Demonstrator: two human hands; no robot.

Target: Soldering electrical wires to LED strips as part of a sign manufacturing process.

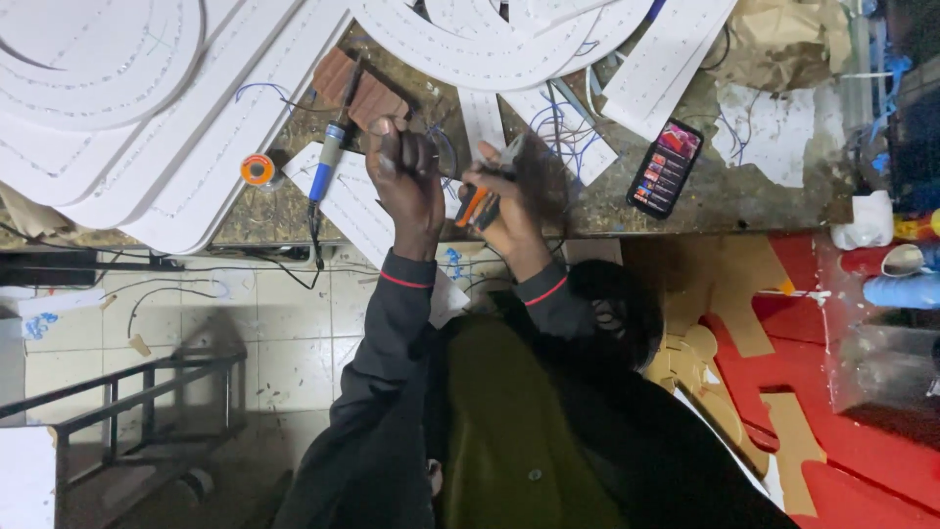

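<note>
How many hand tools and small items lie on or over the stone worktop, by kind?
Blue-handled soldering iron: 1
Orange-handled pliers in right hand: 1
Orange solder spool: 1
Black smartphone: 1
Brown ridged block: 1
Total: 5

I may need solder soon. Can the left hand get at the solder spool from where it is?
Probably yes. The solder spool lies in the open on the bench, beside the soldering iron, with nothing over it. The left hand is close, though it seems to be pinching a wire.
</note>
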